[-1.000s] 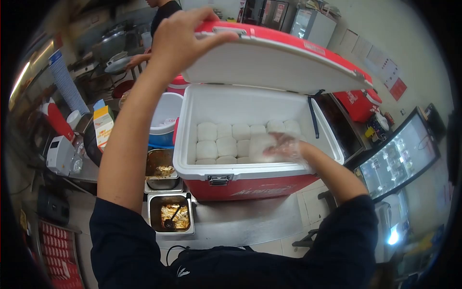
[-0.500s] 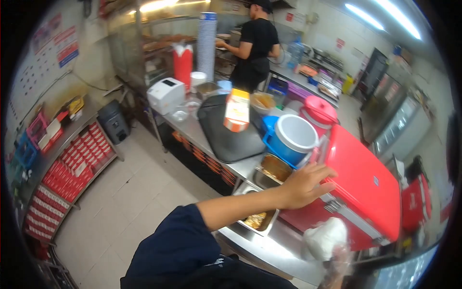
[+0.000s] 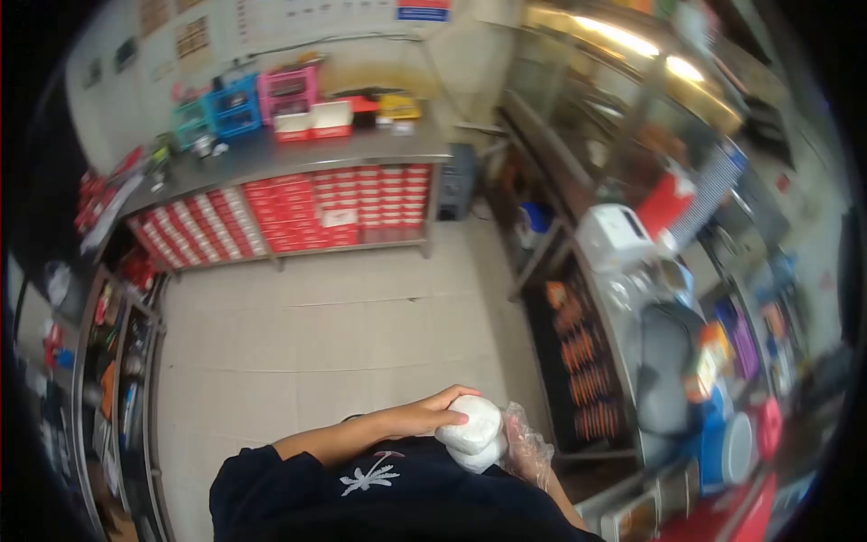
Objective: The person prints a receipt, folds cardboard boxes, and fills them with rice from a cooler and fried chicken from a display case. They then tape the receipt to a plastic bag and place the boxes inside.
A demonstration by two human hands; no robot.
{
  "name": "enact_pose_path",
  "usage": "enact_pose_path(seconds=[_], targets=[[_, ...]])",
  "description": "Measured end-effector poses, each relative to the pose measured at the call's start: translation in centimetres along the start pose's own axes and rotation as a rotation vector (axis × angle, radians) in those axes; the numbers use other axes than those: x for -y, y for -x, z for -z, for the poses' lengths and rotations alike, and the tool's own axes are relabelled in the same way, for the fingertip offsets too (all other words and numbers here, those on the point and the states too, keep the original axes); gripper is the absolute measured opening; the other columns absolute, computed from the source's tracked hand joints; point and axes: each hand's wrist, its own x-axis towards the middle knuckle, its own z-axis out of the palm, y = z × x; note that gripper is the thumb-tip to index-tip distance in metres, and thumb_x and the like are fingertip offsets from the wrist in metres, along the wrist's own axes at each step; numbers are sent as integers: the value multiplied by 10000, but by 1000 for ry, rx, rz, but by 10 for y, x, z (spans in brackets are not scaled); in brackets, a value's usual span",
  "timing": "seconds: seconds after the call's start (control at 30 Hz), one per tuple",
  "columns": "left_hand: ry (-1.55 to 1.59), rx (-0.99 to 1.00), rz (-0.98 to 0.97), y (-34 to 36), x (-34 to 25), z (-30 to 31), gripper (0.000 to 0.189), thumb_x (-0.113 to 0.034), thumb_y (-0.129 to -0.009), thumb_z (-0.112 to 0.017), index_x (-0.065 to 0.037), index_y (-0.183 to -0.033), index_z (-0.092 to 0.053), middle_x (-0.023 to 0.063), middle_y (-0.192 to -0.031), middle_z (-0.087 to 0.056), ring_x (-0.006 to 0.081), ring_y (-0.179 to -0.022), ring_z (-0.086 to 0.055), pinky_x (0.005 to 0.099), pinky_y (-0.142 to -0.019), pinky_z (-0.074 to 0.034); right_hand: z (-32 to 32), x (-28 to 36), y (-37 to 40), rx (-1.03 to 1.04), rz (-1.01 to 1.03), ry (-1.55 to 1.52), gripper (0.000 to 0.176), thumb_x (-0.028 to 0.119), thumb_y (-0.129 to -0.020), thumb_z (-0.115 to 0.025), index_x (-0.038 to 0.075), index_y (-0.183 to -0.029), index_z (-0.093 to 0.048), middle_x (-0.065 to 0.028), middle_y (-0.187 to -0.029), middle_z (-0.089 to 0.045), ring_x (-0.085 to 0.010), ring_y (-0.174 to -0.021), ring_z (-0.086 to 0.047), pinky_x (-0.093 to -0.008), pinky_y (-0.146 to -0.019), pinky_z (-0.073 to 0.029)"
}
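Two rounded, white wrapped bundles (image 3: 474, 425) are stacked against each other in front of my dark shirt. My left hand (image 3: 442, 411) is closed on the upper bundle, its thumb pressed onto the near face and its fingers over the top. At the right side of the stack is my right hand (image 3: 526, 443) in a loose, clear plastic glove, closed against the bundles. The glove's folds and motion blur partly hide its fingers. What the white wrapping contains is hidden.
On the right runs a counter with a white printer (image 3: 614, 233), a black tray (image 3: 666, 361), a blue bucket (image 3: 713, 443) and a red cooler box (image 3: 722, 519). Across the tiled floor stands a steel table (image 3: 307, 158) over stacked red boxes (image 3: 379, 203). Shelving (image 3: 117, 397) lines the left.
My view has swung left, away from the counter and cooler. My left hand has come from beside the cooler onto the white bundles, which are now in front of my body.
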Motion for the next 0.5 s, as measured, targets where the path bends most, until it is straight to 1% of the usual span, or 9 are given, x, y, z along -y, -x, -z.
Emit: enact_pose_path(seconds=[0.03, 0.07, 0.1, 0.13, 0.2, 0.33, 0.4, 0.43, 0.5], targets=[[6, -45, -14, 11, -4, 23, 487, -195, -894, -495, -94, -1328, -299, 96, -1259, -405, 182, -1168, -393, 316, -961, -343, -15, 18, -29, 61, 42, -25, 398, 370, -921, -429, 80, -1189, -478, -106, -1076, -544, -171, -970, -518, -285, -813, -430], [186, -129, 7, 19, -8, 44, 466, -189, -899, -480, -95, -1321, -307, 92, -1253, -407, 188, -1160, -404, 324, -959, -350, -32, 71, -45, 86, -105, -62, 383, 355, -922, -438, 80, -1185, -473, -87, -1069, -539, -165, -962, -514, -276, -812, -429], [365, -206, 22, 21, -8, 61, 445, -183, -904, -466, -96, -1313, -315, 89, -1246, -410, 193, -1152, -415, 332, -958, -356, -41, 100, -63, 104, -252, -95, 368, 340, -923, -447, 79, -1182, -467, -68, -1062, -533, -159, -953, -509, -267, -810, -429], [371, -228, 5, 21, -6, 84, 445, -183, -904, -466, -96, -1313, -315, 89, -1246, -410, 193, -1152, -415, 332, -958, -356, -49, 98, -93, 129, -246, -81, 368, 340, -923, -447, 79, -1182, -467, -68, -1062, -533, -159, -953, -509, -267, -810, -429], [667, -449, -27, 14, 4, 135, 382, -184, -911, -447, -90, -1270, -355, 105, -1225, -437, 209, -1122, -459, 346, -932, -397, -65, 71, -156, 313, -115, -60, 322, 292, -904, -502, 97, -1157, -463, -49, -1056, -520, -145, -942, -500, -265, -803, -431], [753, -627, -157, 1, -16, 241, 360, -197, -894, -500, -110, -1226, -392, 85, -1145, -497, 199, -1033, -518, 353, -844, -450, -94, 58, -289, 407, -91, -196, 304, 258, -871, -563, 129, -1129, -465, -47, -1065, -513, -141, -960, -492, -284, -802, -436], [741, -693, -298, 0, -43, 296, 348, -169, -892, -492, -103, -1220, -393, 91, -1136, -504, 205, -1016, -535, 348, -835, -467, -104, 70, -362, 401, -66, -174, 301, 248, -858, -573, 147, -1123, -471, -37, -1080, -510, -159, -1001, -494, -321, -834, -436], [730, -704, -326, -2, -60, 327, 348, -169, -892, -492, -103, -1220, -393, 91, -1136, -504, 205, -1016, -535, 348, -835, -467, -108, 94, -399, 419, -43, -164, 301, 248, -858, -573, 147, -1123, -471, -37, -1080, -510, -159, -1001, -494, -321, -834, -436], [743, -893, -471, 2, -88, 385, 342, -144, -889, -485, -100, -1215, -395, 92, -1130, -510, 207, -1022, -535, 348, -850, -467, -125, 142, -464, 341, -352, -606, 357, 281, -849, -572, 133, -1153, -457, -51, -1090, -510, -183, -1001, -515, -349, -842, -449]])
